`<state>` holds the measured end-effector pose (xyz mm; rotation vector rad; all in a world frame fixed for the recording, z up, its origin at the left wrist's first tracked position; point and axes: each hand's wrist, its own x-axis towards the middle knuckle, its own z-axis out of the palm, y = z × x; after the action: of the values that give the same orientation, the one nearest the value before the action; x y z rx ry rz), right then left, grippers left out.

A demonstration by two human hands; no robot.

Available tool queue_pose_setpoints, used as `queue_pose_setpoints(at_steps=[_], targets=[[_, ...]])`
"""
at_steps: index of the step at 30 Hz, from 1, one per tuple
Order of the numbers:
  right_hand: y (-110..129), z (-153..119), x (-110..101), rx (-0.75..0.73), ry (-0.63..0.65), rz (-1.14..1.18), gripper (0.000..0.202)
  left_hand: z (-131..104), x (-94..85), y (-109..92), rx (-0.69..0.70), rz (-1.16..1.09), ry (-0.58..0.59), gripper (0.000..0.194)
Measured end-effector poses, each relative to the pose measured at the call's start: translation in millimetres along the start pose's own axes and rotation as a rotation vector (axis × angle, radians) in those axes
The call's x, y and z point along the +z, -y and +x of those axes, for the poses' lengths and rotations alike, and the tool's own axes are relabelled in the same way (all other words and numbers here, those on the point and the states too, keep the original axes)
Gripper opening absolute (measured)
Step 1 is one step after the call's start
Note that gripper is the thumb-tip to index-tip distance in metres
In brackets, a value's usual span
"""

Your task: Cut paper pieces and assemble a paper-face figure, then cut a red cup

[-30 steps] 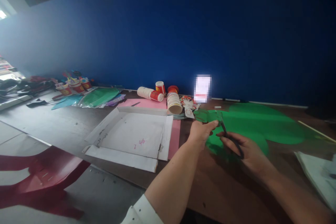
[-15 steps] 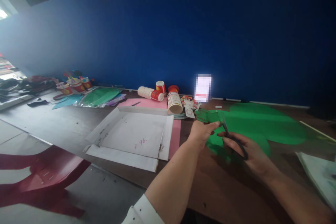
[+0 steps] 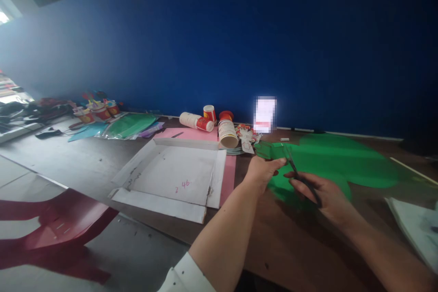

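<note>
A pair of dark scissors (image 3: pixel 307 185) is in my right hand (image 3: pixel 323 196), its blades pointing up and to the left. My left hand (image 3: pixel 263 171) pinches a small green piece (image 3: pixel 278 149) between thumb and fingers, just left of the blades. The blades lie against the edge of that piece. Beneath and behind both hands, large green sheets (image 3: pixel 325 159) with rounded edges are spread on the dark table (image 3: pixel 284 242).
Left of my arm lies a shallow white box (image 3: pixel 178 173) on pink paper (image 3: pixel 228 178). Behind it are stacked paper cups (image 3: pixel 227 133). A lit screen (image 3: pixel 265 114) leans at the blue partition (image 3: pixel 205 45). A red chair (image 3: pixel 65 219) stands lower left.
The scissors' handles and blades have come slightly closer together. Both hands stay in nearly the same place.
</note>
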<state>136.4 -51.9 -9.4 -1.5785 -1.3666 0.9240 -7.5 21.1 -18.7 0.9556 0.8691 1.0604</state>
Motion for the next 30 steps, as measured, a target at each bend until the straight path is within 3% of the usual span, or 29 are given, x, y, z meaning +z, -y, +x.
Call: queue_pose_setpoints(at_steps=[10,19,30], targets=[[6,0,-1,-0.015,-0.024,-0.109,0.052,3,-3.2,3,0.015,0.006,0.035,0.031],[0,1,-1,-0.072,-0.027,-0.153,0.045,-1,1.0,0,-0.052,-0.088,0.021,0.040],[5,0,4,-0.022,-0.050,-0.032,0.045,-3,7.8,7,-0.084,-0.197,-0.020,0.042]])
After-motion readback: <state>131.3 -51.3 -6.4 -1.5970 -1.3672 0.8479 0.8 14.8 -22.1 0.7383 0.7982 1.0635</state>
